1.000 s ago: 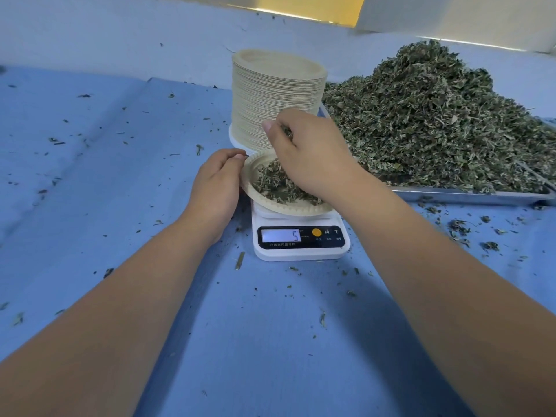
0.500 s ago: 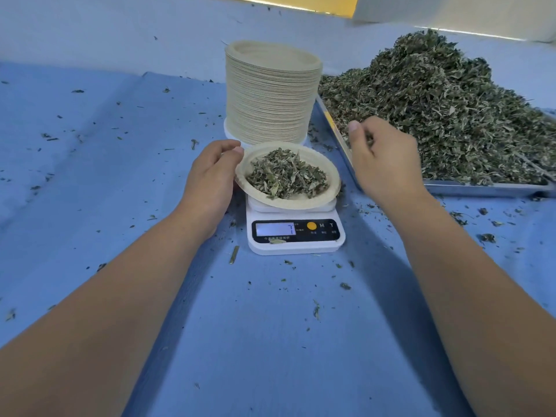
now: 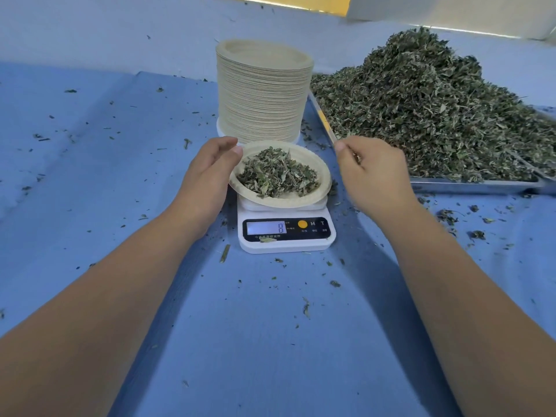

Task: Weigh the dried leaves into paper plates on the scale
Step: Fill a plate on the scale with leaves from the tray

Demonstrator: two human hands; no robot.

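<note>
A paper plate (image 3: 324, 188) with a small heap of dried leaves (image 3: 279, 176) sits on the white digital scale (image 3: 285, 245), whose display reads 8. My left hand (image 3: 207, 176) holds the plate's left rim, thumb on the edge and fingers curled beside it. Just right of the plate, my right hand (image 3: 376, 176) hovers apart from it, its fingers curled and pinching a few leaf bits. A big pile of dried leaves (image 3: 436, 115) fills the metal tray (image 3: 475, 186) on the right.
A tall stack of paper plates (image 3: 261, 94) stands right behind the scale. The blue cloth (image 3: 120, 191) covering the table is strewn with leaf crumbs, mostly around the scale and before the tray. A pale wall runs along the back.
My right hand lifted off the plate, swung right to the tray's edge and has come slightly back toward the plate. The scale reading rose from 5 to 8. My left hand stayed on the rim.
</note>
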